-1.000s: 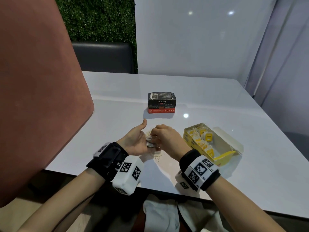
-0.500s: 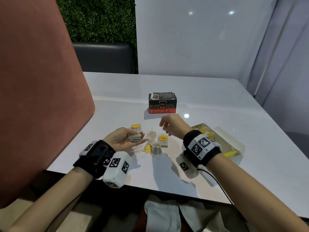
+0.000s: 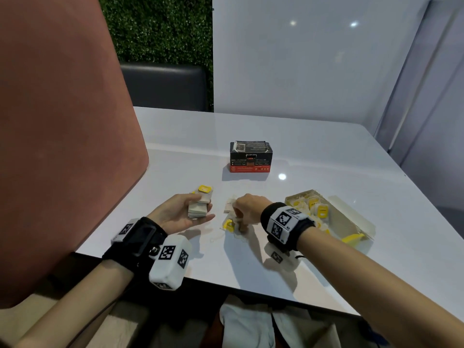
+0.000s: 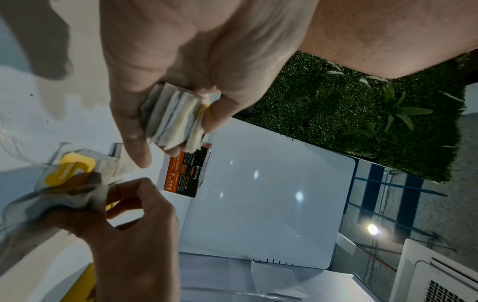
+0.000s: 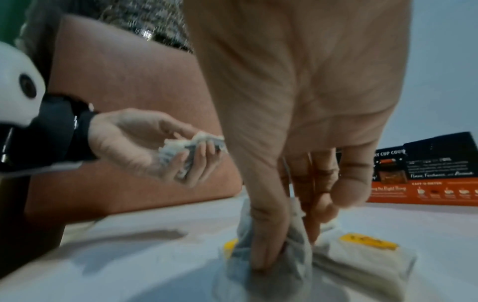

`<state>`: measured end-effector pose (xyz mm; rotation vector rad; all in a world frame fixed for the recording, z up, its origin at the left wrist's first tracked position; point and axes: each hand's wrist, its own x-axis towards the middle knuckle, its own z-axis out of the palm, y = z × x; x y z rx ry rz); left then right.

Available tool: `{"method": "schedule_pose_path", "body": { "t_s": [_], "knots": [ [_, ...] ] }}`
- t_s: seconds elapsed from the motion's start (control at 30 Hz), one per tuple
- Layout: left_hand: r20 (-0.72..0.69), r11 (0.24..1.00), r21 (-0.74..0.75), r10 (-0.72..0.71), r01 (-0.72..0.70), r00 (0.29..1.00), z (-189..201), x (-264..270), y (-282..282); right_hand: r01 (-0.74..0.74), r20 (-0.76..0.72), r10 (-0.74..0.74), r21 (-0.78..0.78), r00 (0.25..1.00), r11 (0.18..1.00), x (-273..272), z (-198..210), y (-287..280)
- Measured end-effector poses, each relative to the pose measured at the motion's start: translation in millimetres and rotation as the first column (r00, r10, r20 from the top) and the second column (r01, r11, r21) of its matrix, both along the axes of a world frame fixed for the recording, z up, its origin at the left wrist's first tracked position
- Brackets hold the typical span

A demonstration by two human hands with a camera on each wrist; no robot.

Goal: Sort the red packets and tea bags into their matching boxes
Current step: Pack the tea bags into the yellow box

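Nearest the person, the left hand is turned palm up above the white table, its fingers and thumb curled round a stack of tea bags; the left wrist view confirms the bundle pressed between thumb and fingers, and the right wrist view shows the same grip. To its right, the right hand reaches down onto the table, and its fingertips pinch a crumpled tea bag against the surface. Loose tea bags with yellow tags lie on the table beside and under this hand; one flat bag with a yellow tag lies just beside the pinched one. One further yellow tag shows at the far end of the stack in the left hand. To the right of the right hand stands an open yellow tea box with its lid folded back, holding tea bags with yellow tags. Farther off, near the middle of the table, a black and red box stands closed; whether red packets are inside cannot be told. Beyond the table are a dark seat back and a green hedge wall.
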<state>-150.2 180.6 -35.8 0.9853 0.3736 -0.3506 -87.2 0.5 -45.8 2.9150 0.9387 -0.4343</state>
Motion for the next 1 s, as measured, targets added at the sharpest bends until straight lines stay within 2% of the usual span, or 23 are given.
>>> {"method": "schedule_pose_path", "body": {
  "t_s": [0.1,0.2,0.27,0.33,0.4,0.47,0.57,0.7,0.93,1.0],
  "knots": [
    [-0.007,1.000,-0.029,-0.012,0.012,1.000,-1,-2,1,0.037,-0.051,-0.030,0.142,0.998,0.989,0,13,-8],
    [-0.002,0.998,-0.042,-0.037,0.037,0.999,-1,-3,-3,0.073,-0.025,-0.069,0.388,0.997,0.919,-3,36,-14],
    [0.006,0.997,-0.042,-0.061,0.061,0.998,-1,-3,-9,0.074,0.089,-0.145,0.544,0.985,0.836,-8,48,-14],
    [0.017,0.995,-0.045,-0.087,0.088,0.996,0,-3,-16,0.035,0.236,-0.234,0.629,0.943,0.776,-17,55,-11],
    [0.033,0.992,-0.043,-0.115,0.116,0.993,1,-3,-22,-0.068,0.385,-0.218,0.607,0.897,0.792,-27,53,-3],
    [0.063,0.987,-0.033,-0.154,0.156,0.986,4,-3,-28,-0.182,0.473,-0.109,0.529,0.874,0.829,-36,43,5],
    [0.114,0.980,0.002,-0.199,0.200,0.973,8,-4,-32,-0.228,0.471,-0.008,0.442,0.882,0.868,-44,29,6],
    [0.127,0.984,0.030,-0.178,0.176,0.976,9,-4,-31,-0.233,0.429,0.013,0.466,0.903,0.854,-49,28,0],
    [0.092,0.978,-0.065,-0.190,0.196,0.978,9,-3,-33,-0.236,0.461,0.022,0.412,0.887,0.880,-46,25,-3],
    [0.068,0.973,-0.097,-0.205,0.211,0.976,10,-3,-33,-0.229,0.480,-0.015,0.444,0.877,0.866,-44,27,-3]
  ]
}}
